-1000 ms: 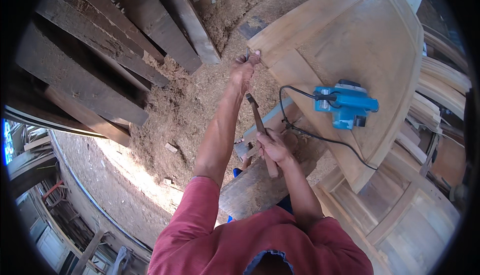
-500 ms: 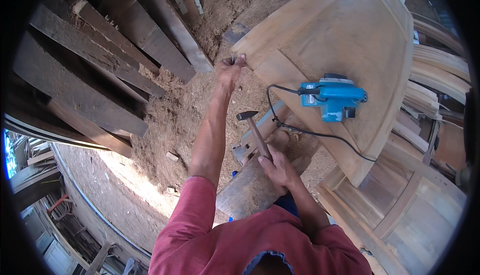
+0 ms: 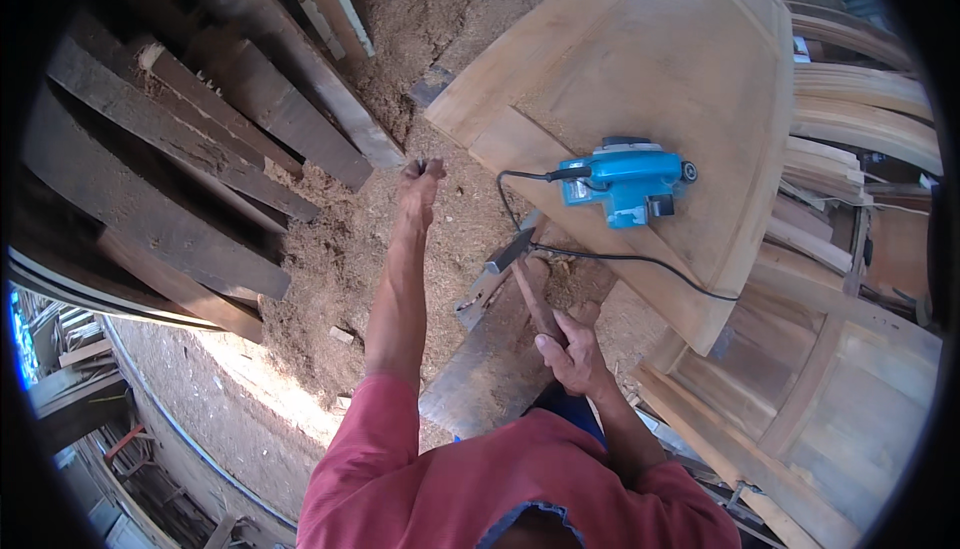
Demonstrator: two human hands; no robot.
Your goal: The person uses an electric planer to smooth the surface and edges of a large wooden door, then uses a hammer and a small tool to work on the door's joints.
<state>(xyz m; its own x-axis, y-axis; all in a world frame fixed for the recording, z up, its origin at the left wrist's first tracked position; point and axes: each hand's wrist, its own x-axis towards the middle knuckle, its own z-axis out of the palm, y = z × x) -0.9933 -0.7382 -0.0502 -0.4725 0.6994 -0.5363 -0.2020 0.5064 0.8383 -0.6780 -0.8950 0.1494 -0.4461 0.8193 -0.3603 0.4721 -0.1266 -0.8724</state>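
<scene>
Biggest thing here is the door (image 3: 690, 79), a pointed wooden one lying flat on the right. Its frame is already set around the middle panel, so I'd call that part done; what's left on it I honestly can't tell. Below it, in front of the person, is a rough timber (image 3: 470, 384) with shavings about. The blue planer (image 3: 625, 184) is just sitting on the door, no hand on it, so I'd guess no planing right now.

Right arm's bent in near the body, and the right hand (image 3: 578, 357) is wrapped round the handle of the hammer (image 3: 537, 299), head pointing away from the person, above the timber. Can't tell if it touches. Left arm reaches out almost straight, the left hand (image 3: 420, 187) curled closed near the door's corner but apart from it, pinching some small dark bit (image 3: 424, 164) too tiny to identify.
</scene>
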